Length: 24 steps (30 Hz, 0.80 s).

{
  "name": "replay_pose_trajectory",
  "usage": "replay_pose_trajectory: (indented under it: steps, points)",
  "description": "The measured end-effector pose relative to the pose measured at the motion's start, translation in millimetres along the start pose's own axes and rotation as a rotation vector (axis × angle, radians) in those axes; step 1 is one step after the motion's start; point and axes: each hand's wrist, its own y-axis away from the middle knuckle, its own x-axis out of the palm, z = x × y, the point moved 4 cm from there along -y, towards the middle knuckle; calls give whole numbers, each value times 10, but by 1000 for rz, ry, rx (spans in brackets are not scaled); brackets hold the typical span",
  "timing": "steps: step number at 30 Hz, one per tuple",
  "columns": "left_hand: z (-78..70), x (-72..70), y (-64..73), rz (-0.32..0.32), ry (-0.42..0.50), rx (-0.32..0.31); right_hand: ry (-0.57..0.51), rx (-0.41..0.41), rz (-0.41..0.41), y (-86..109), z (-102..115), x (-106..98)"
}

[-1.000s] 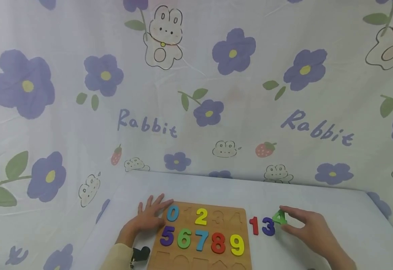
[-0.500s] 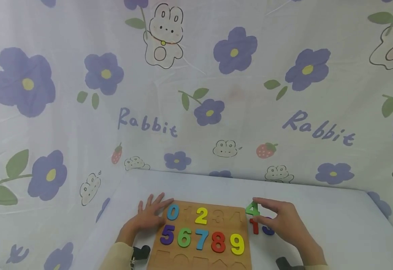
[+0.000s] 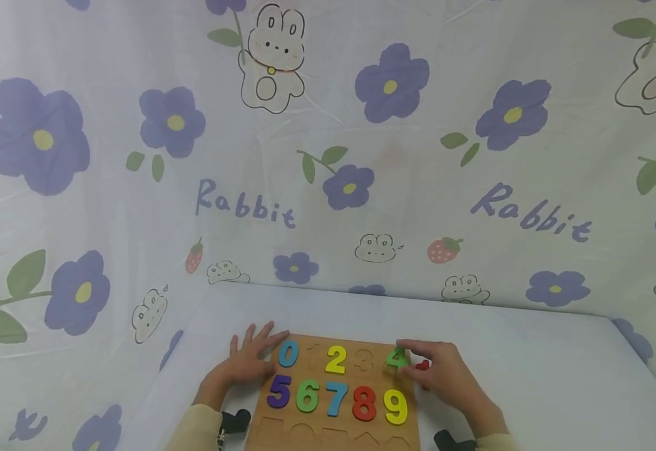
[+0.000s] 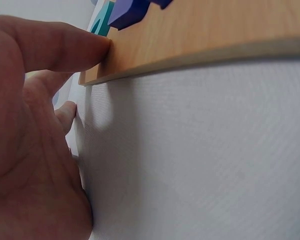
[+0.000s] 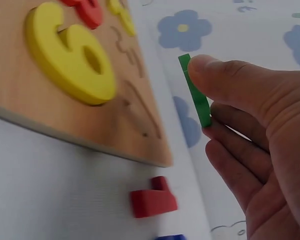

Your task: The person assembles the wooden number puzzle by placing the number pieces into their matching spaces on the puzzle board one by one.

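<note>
My right hand (image 3: 443, 373) pinches a green number 4 (image 3: 397, 357) between thumb and fingers, over the top right corner of the wooden number puzzle board (image 3: 381, 377). In the right wrist view the green 4 (image 5: 196, 92) is seen edge-on, raised above the board's recesses. My left hand (image 3: 247, 362) lies with fingers spread at the board's upper left corner, thumb touching its left edge. A red number 1 (image 5: 155, 201) lies on the table beside the board, partly covered by my right hand in the head view.
Numbers 0 (image 3: 288, 354), 2 (image 3: 336, 360) and several more in the second row sit on the board. Bare outlines for 1 and 3 (image 3: 363, 361) show in the top row. A blue piece (image 5: 171, 237) lies near the red 1. A patterned curtain (image 3: 328, 125) hangs behind the table.
My right hand has carried the green 4 leftward from beside the purple-blue 3, past the red 1, to the board's top right corner. My left hand has stayed in place.
</note>
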Motion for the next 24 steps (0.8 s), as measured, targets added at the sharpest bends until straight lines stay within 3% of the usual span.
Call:
replay_pose_trajectory:
  steps: [9,18,24]
  points:
    - [-40,-22,21,-7,5,8,-42,34,48,-59,-117,201]
    - [-57,-33,38,-14,21,20,16,40,57,-82,-147,303]
    - [-154,-75,101,-15,42,43,52,27,61,-81,-146,320]
